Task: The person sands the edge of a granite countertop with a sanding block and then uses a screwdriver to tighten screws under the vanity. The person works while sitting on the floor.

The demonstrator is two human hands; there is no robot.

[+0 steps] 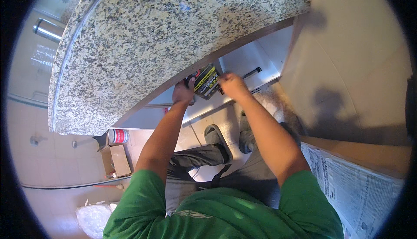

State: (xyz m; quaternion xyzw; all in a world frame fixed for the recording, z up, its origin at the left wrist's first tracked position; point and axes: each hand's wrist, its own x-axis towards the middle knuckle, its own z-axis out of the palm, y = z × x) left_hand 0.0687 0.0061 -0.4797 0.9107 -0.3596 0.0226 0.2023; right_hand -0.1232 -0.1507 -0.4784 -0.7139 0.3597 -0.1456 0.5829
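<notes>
Both arms extend forward and converge. The left hand (183, 92) holds its thumb extended away from the body; its remaining fingers are largely hidden. The right hand (233, 86), apart from the left, has curled fingers; its fingertips are blurred.

Ctr-top (152, 43) smooth stone; tee (234, 213) matt cloth; cab (240, 60) smooth.

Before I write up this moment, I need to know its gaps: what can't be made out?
In the head view:
Cabinet interior: mostly hidden under the granite countertop.
Black-and-yellow container: left side partly covered by the left hand.
Right hand: too blurred to tell whether it touches the container.
</notes>
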